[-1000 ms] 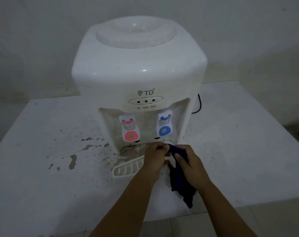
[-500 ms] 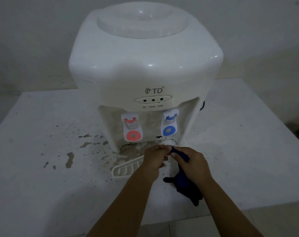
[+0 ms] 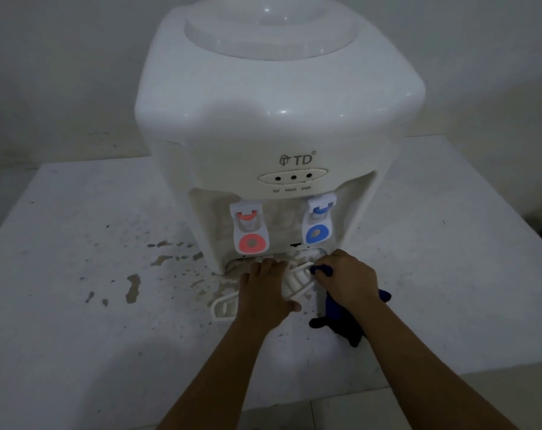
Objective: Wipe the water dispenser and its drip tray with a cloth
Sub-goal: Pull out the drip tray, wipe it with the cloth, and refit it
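Below the taps, left hand (image 3: 265,290) grips drip tray (image 3: 296,279); right hand (image 3: 347,279) clutches cloth (image 3: 338,315).

The water dispenser (image 3: 275,119) fills the middle of the white table (image 3: 77,352), its bulging top overhanging the recess below. In that recess the red tap (image 3: 251,232) and blue tap (image 3: 317,225) hang down, leaving only a low gap beneath them. The left hand (image 3: 265,294), the drip tray (image 3: 294,279) and the right hand (image 3: 345,279) with its dark blue cloth (image 3: 338,315) crowd that gap. Open tabletop lies on both sides of the dispenser and in front.
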